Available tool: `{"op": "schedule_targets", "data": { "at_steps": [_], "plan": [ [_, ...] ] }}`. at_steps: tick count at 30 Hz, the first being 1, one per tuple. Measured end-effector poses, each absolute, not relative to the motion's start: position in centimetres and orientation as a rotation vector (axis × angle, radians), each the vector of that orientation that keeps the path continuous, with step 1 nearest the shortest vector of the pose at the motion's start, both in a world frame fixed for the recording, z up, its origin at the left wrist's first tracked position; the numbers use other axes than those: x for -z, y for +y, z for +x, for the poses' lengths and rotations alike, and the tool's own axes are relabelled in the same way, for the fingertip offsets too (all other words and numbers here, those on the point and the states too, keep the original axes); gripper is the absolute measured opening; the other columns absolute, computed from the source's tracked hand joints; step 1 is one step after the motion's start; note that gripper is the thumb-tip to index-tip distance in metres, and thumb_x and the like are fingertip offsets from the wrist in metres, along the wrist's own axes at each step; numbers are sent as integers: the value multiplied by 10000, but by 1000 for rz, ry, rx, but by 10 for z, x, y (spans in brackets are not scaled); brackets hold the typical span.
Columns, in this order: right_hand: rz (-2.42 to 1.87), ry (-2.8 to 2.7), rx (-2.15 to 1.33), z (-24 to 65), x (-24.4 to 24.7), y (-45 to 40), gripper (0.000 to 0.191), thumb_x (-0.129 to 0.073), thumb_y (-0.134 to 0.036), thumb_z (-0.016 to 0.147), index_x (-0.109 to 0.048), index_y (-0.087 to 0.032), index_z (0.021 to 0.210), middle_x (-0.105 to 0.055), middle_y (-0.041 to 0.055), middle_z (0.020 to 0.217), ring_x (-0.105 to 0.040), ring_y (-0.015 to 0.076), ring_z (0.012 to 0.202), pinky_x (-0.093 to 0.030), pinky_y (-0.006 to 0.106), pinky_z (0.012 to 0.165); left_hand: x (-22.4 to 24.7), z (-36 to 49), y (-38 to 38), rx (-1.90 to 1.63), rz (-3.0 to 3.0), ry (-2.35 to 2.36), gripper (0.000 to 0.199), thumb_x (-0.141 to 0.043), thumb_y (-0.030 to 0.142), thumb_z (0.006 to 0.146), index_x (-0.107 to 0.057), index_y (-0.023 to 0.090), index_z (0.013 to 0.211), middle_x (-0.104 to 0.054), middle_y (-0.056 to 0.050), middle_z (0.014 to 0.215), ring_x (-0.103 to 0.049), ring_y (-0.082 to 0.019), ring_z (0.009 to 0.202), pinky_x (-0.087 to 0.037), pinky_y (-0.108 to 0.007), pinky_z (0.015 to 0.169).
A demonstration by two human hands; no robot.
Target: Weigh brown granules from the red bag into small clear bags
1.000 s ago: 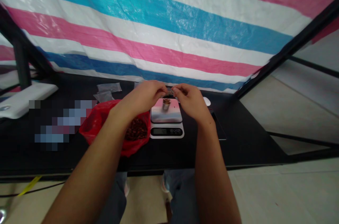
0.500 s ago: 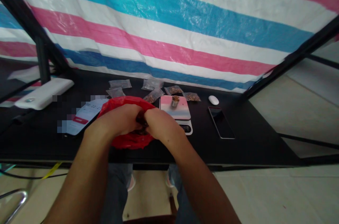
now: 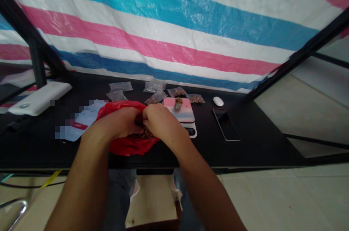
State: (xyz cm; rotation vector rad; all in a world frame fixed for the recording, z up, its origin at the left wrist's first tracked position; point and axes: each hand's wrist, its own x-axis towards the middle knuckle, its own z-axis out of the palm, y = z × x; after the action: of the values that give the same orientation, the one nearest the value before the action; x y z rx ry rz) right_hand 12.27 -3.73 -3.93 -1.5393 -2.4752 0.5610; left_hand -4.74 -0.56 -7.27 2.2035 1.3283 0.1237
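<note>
A red plastic bag [image 3: 131,147] lies open near the front of the black desk, with brown dried pieces [image 3: 145,133] inside. My left hand [image 3: 127,120] reaches into it from the left, fingers curled down and partly hidden. At the bag's right side, my right hand [image 3: 156,119] has its fingers bent together over the brown pieces. Whatever lies between the fingers of either hand is too small or covered to name. Just right of the bag stands a kitchen scale [image 3: 188,115], bearing a small metal cup [image 3: 178,103] heaped with brown bits.
Behind the bag lie small zip bags, some with brown pieces [image 3: 195,98] and some flat and clear [image 3: 120,86]. A phone [image 3: 225,124] and a white mouse [image 3: 218,101] are on the right. On the left are a printed pouch [image 3: 87,116] and a white device [image 3: 40,98].
My hands have shifted slightly within the bag, and the right fingers have drawn up a little, exposing more brown pieces. The camera view has moved slightly.
</note>
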Motion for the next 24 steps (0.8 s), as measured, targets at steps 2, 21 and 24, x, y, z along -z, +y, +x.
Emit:
{"op": "schedule_targets", "data": {
  "at_steps": [2, 21, 24],
  "plan": [
    [-1457, -2355, -612, 139, 36, -31, 135, -691, -93, 912, -816, -142, 899, -823, 124, 944, -766, 228, 887, -541, 295, 788, 66, -44, -9, 11, 2126, 1372, 337, -700, 190, 772, -808, 199, 1091, -844, -88, 1044, -773, -262, 904, -585, -332, 826],
    [-1403, -1471, -838, 230, 55, 9, 37, -746, -165, 837, -767, -146, 862, -826, 81, 815, -796, 220, 760, -622, 323, 757, 64, -34, -9, 35, 2081, 1412, 353, -686, 193, 777, -761, 175, 1122, -819, -92, 1132, -765, -285, 1024, -568, -306, 849],
    [-1407, -1482, -807, 230, 55, 9, 44, -745, -162, 831, -759, -145, 870, -827, 85, 818, -794, 222, 759, -622, 323, 742, 62, -34, -11, 58, 2091, 1421, 324, -682, 184, 777, -769, 182, 1089, -823, -85, 1100, -770, -281, 997, -564, -309, 835]
  ]
}}
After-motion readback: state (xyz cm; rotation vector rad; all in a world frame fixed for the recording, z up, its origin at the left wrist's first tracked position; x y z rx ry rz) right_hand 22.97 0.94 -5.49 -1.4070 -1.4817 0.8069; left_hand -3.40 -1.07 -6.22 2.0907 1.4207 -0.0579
